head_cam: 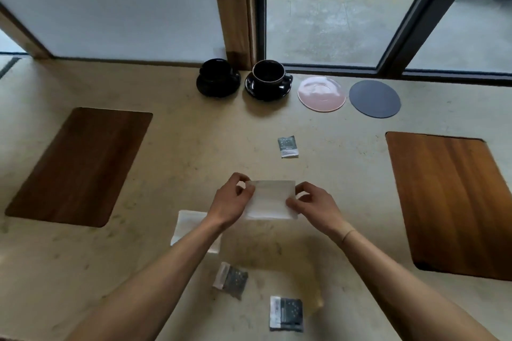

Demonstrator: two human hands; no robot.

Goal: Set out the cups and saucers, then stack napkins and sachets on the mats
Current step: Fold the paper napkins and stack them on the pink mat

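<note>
A white napkin (pixel 270 199) is held above the table's middle, pinched at its left edge by my left hand (pixel 231 201) and at its right edge by my right hand (pixel 314 205). A second white napkin (pixel 188 225) lies on the table under my left forearm. Three grey sachets lie loose: one (pixel 288 147) beyond the napkin, one (pixel 231 279) and one (pixel 286 313) near me. Two black cups on black saucers (pixel 218 80) (pixel 268 79) stand at the far edge. A dark wooden mat (pixel 80 166) lies left, a lighter wooden mat (pixel 454 202) right.
A pink saucer (pixel 321 93) and a dark grey round coaster (pixel 374 99) lie to the right of the cups by the window. The beige stone table (pixel 180 147) runs up to a window frame and wooden post at the back.
</note>
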